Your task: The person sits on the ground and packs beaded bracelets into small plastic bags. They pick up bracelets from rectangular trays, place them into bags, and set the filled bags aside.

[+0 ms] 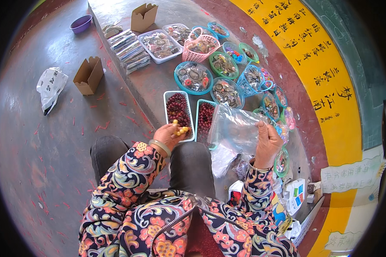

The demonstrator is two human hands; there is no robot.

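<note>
yellow beads (181, 129), a small cluster, lie at the fingertips of the left hand (166, 135), whose thumb and fingers appear closed on them, over the near end of the white basket (176, 92). the right hand (268, 145) clamps thumb against fingers on one edge of a clear bag (236, 126), which spreads crumpled toward the left; whether its mouth is open cannot be told. judged from this posture, the step in hand is gathering beads for bagging; the next move would call for parting the film and bringing the beads to it without spilling any.

below the left hand, dark red beads (178, 109) fill the white basket; similar ones lie in the blue basket (197, 122) just beside it. farther out stand tubs of small wares, among them a blue tub (194, 92), then a pink basket (195, 56) and a white tray (165, 59), with flat packs (126, 49) to its left. an open carton (88, 76) stands well apart on the floor.

writing: large dark brushed characters run along the yellow wall band (343, 147); handwriting marks a pale paper (351, 175) near it. a white bag (51, 88) bears dark print; a printed bag (295, 197) shows coloured blocks.
</note>
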